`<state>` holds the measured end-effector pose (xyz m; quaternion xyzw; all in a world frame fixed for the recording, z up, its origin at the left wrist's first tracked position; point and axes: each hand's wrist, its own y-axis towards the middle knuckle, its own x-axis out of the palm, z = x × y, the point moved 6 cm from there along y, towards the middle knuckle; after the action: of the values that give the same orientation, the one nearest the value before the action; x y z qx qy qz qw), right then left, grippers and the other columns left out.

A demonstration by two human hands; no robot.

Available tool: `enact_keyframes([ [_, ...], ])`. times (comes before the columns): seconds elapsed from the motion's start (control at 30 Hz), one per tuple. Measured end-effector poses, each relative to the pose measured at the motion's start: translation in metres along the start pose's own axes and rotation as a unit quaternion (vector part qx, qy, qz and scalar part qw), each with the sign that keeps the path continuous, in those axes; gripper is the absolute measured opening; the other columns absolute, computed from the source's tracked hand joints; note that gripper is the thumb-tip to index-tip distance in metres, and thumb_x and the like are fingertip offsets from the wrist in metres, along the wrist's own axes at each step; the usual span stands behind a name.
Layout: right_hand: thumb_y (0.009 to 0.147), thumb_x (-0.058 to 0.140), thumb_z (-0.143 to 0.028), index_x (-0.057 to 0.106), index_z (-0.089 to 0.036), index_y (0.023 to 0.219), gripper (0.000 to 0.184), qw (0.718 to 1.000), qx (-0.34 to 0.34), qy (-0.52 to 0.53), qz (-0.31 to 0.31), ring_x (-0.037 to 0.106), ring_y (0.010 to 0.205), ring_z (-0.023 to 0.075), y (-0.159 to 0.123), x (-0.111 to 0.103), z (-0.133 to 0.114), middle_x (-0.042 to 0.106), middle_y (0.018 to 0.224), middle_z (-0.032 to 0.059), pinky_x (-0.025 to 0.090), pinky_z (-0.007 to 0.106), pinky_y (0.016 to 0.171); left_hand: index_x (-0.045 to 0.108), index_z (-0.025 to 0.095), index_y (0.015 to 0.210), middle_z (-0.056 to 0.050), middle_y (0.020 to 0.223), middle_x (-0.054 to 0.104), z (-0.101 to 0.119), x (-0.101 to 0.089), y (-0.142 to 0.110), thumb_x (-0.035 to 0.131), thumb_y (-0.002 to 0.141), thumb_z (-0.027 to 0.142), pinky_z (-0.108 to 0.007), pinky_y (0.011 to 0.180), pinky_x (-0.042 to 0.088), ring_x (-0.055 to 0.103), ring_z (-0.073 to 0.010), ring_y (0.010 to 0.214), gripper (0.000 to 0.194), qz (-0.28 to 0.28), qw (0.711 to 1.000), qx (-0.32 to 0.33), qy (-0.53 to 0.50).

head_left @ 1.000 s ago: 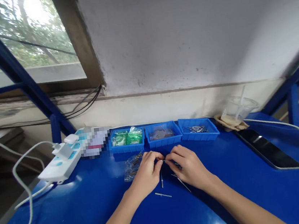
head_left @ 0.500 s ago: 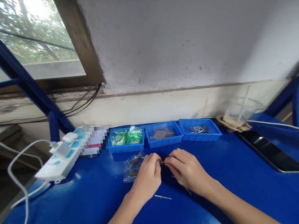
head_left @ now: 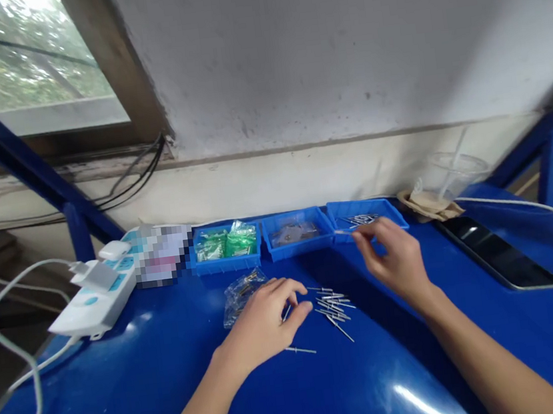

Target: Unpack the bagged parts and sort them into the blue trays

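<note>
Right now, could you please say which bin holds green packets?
The leftmost bin holds green packets; the middle bin holds a clear bag, the right bin loose metal pins.

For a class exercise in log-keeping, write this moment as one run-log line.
left hand: open, beside metal pins | right hand: pinching thin metal piece near rightmost blue tray | metal pins: piled on blue table

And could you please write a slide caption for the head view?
Right hand holding a slim pin by the blue trays, left hand open beside scattered metal pins.
</note>
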<state>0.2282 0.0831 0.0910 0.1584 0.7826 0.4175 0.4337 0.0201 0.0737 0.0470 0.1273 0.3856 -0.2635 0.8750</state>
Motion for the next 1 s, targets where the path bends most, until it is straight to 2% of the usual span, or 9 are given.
enact_keyframes([
  [0.13,0.087,0.052,-0.026,0.057,-0.018,0.08,0.012,0.996,0.062,-0.042,0.044,0.049,0.059,0.0129,0.002,-0.008,0.027,0.053,0.065,0.0007,0.04,0.025,0.058,0.058,0.026,0.091,0.0,0.095,0.055,0.002,0.0,-0.012,0.066,0.072,0.052,-0.037,0.085,0.037,0.048,-0.0221,0.094,0.033,-0.129,0.989,0.021,0.063],
  [0.27,0.089,0.048,-0.033,0.061,-0.016,0.079,0.023,0.987,0.102,-0.11,0.054,0.05,0.062,0.0149,0.0,-0.007,0.054,0.054,0.065,0.0024,0.041,0.027,0.062,0.06,0.027,0.085,0.001,0.097,0.052,0.003,-0.002,-0.018,0.07,0.071,0.046,-0.039,0.087,0.033,0.044,-0.0222,0.094,0.026,-0.144,0.985,0.023,0.087],
  [0.37,0.088,0.049,-0.04,0.065,-0.015,0.086,0.029,0.966,0.149,-0.199,0.064,0.053,0.074,0.0209,-0.001,-0.009,0.079,0.057,0.072,0.0067,0.043,0.033,0.071,0.06,0.025,0.077,0.001,0.094,0.053,0.002,0.004,-0.016,0.061,0.081,0.032,-0.037,0.085,0.032,0.044,-0.0208,0.092,0.008,-0.144,0.984,0.036,0.102],
  [0.43,0.086,0.051,-0.042,0.065,-0.014,0.093,0.032,0.961,0.168,-0.214,0.053,0.053,0.08,0.0241,-0.002,-0.008,0.084,0.059,0.078,0.0095,0.042,0.038,0.076,0.058,0.023,0.076,0.0,0.091,0.055,0.003,0.006,-0.013,0.053,0.087,0.024,-0.036,0.084,0.031,0.045,-0.0193,0.09,0.013,-0.125,0.985,0.051,0.105],
  [0.5,0.087,0.049,-0.04,0.064,-0.013,0.094,0.031,0.972,0.158,-0.172,0.029,0.053,0.081,0.0239,-0.002,-0.003,0.069,0.06,0.081,0.0099,0.042,0.038,0.078,0.056,0.022,0.077,0.001,0.087,0.057,0.004,0.003,-0.009,0.047,0.09,0.022,-0.035,0.083,0.032,0.046,-0.0183,0.089,0.015,-0.087,0.99,0.055,0.1],
  [0.6,0.089,0.049,-0.037,0.062,-0.015,0.098,0.027,0.995,0.073,-0.032,-0.059,0.053,0.08,0.0208,-0.004,0.016,0.013,0.061,0.08,0.0072,0.041,0.036,0.078,0.053,0.022,0.081,0.001,0.084,0.058,0.003,-0.006,-0.003,0.043,0.092,0.023,-0.032,0.081,0.035,0.048,-0.0175,0.088,0.016,-0.007,0.997,0.04,0.063],
  [0.77,0.088,0.05,-0.032,0.061,-0.018,0.098,0.02,0.971,-0.087,0.092,-0.201,0.05,0.076,0.0179,-0.022,0.047,-0.075,0.061,0.084,0.0058,0.039,0.032,0.068,0.054,0.022,0.088,0.001,0.085,0.057,-0.006,-0.018,0.001,0.043,0.091,0.026,-0.028,0.076,0.04,0.053,-0.0156,0.084,0.012,0.102,0.994,-0.011,-0.028],
  [0.9,0.091,0.043,-0.02,0.06,-0.016,0.089,0.017,0.973,-0.115,0.079,-0.186,0.048,0.069,0.0159,-0.024,0.048,-0.08,0.06,0.078,0.0054,0.037,0.03,0.064,0.05,0.022,0.091,0.003,0.075,0.058,-0.006,-0.017,0.001,0.043,0.09,0.031,-0.025,0.068,0.041,0.056,-0.0133,0.073,0.012,0.096,0.991,-0.034,-0.091],
  [1.0,0.091,0.043,-0.02,0.059,-0.016,0.085,0.017,0.986,-0.094,0.049,-0.132,0.05,0.07,0.0164,-0.011,0.035,-0.051,0.059,0.075,0.0057,0.04,0.03,0.066,0.052,0.022,0.085,0.004,0.065,0.056,-0.007,-0.019,-0.002,0.043,0.089,0.042,-0.024,0.056,0.036,0.054,-0.0129,0.061,0.023,0.069,0.995,-0.06,-0.033],
])
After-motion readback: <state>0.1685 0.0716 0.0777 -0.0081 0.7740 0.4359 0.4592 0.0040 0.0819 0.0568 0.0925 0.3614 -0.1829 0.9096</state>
